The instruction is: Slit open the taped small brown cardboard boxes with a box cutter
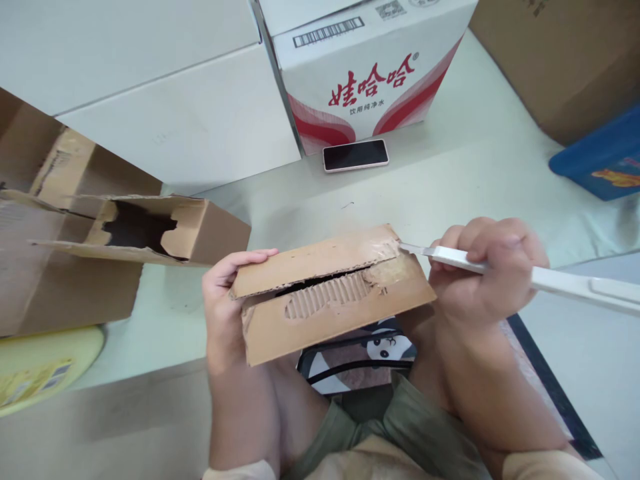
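Note:
A brown cardboard box (320, 267) is held above my lap, tilted, its torn top flaps parted by a dark slit with bare corrugation showing. Around its left end wraps my left hand (223, 300), thumb lying along the far edge. My right hand (493, 267) is closed in a fist around a white utility knife (457, 257). The knife's blade touches the box's far right corner, where tape and torn paper show. The box's underside and most of my left fingers are hidden.
On the pale green tabletop (280, 207) lies a phone (356, 155) before a white and red carton (370, 80). Open cardboard boxes (220, 230) and a yellow item (50, 367) are at left. A blue container (600, 153) stands at right.

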